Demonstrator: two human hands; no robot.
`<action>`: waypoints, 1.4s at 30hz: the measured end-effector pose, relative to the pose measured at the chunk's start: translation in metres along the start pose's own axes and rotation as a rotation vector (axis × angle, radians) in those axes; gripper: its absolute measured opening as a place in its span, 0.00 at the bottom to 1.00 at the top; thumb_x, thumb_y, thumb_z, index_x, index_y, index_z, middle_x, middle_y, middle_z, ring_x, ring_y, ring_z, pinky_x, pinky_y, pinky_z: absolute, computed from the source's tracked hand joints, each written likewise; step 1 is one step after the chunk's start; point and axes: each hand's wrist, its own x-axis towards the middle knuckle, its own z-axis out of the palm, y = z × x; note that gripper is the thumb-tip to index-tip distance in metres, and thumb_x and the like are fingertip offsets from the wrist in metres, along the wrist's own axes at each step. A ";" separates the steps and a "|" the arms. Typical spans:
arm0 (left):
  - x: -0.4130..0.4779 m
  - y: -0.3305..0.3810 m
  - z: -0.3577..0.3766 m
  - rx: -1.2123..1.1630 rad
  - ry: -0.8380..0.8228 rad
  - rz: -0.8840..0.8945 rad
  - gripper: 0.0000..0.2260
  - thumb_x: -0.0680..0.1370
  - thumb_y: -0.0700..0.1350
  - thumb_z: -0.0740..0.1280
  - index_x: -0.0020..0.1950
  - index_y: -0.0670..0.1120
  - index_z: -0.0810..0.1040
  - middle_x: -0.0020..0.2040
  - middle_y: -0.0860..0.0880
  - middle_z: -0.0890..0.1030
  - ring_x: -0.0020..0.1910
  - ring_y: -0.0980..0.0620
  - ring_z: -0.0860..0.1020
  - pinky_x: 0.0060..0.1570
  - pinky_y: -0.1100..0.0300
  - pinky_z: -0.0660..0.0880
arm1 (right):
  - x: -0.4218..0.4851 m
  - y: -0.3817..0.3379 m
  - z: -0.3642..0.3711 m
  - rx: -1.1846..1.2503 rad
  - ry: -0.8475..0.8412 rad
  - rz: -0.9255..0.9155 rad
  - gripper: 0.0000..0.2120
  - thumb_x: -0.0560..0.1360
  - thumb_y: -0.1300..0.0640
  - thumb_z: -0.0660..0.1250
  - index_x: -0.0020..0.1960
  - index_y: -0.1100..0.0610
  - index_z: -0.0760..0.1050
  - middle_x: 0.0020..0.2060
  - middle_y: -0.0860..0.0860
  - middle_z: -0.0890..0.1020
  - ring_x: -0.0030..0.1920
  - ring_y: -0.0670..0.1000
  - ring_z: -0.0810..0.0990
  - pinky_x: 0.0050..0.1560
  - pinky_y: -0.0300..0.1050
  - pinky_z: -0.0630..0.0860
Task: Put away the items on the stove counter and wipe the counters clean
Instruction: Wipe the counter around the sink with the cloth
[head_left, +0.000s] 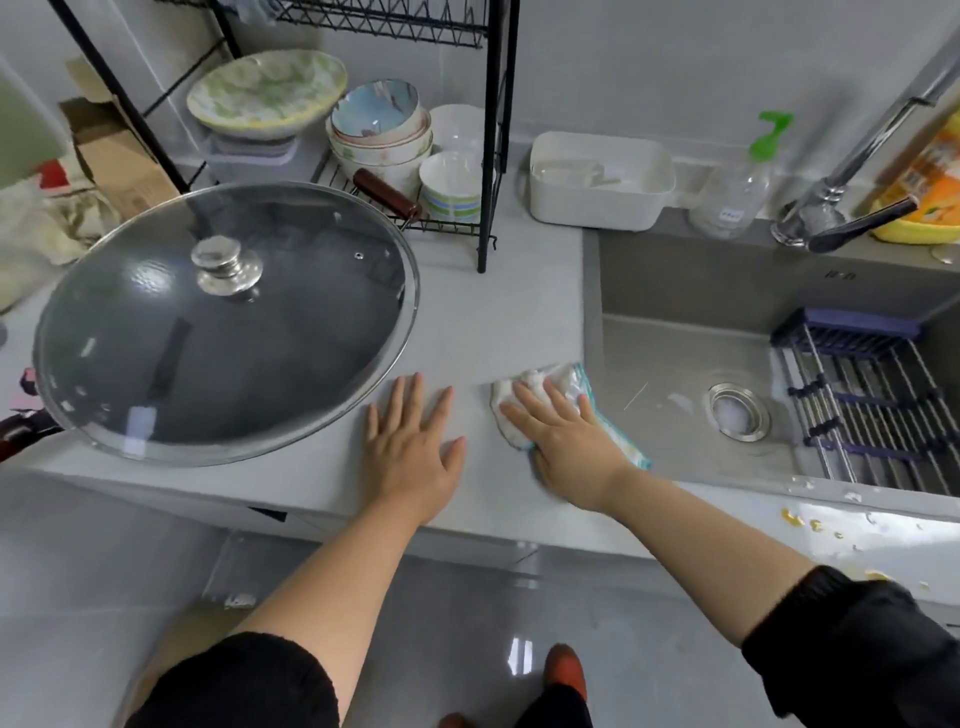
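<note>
Glossy glass lid (223, 322), matt counter (498, 322), soft cloth (540, 395).

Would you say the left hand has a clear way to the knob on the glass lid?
Probably yes. The left hand lies flat on the counter, holding nothing, right beside the lid, and nothing stands over the knob.

Bare counter (509, 322) between wok lid (223, 327), sink (675, 332)

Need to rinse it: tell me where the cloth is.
Centre-right, the cloth lies on the counter at the sink's left edge, under the right hand.
</note>
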 end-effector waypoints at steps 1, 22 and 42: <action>0.000 0.000 0.001 -0.015 0.027 0.000 0.32 0.72 0.61 0.44 0.76 0.55 0.60 0.77 0.45 0.56 0.77 0.46 0.52 0.71 0.47 0.43 | 0.018 0.007 -0.006 -0.001 0.013 -0.008 0.29 0.78 0.61 0.52 0.77 0.48 0.47 0.77 0.46 0.44 0.76 0.55 0.40 0.73 0.60 0.41; 0.001 0.003 -0.001 -0.021 0.037 -0.032 0.32 0.73 0.61 0.51 0.75 0.49 0.62 0.77 0.48 0.58 0.76 0.48 0.54 0.73 0.43 0.52 | 0.152 0.051 -0.040 -0.013 0.158 -0.069 0.29 0.76 0.63 0.55 0.76 0.50 0.54 0.76 0.47 0.51 0.76 0.57 0.47 0.73 0.62 0.46; -0.002 0.001 -0.001 0.001 0.050 -0.030 0.31 0.74 0.61 0.52 0.75 0.50 0.62 0.77 0.48 0.59 0.76 0.49 0.54 0.72 0.51 0.44 | 0.083 0.050 -0.013 -0.114 0.053 -0.480 0.31 0.73 0.59 0.48 0.77 0.52 0.52 0.76 0.49 0.47 0.76 0.60 0.43 0.72 0.60 0.43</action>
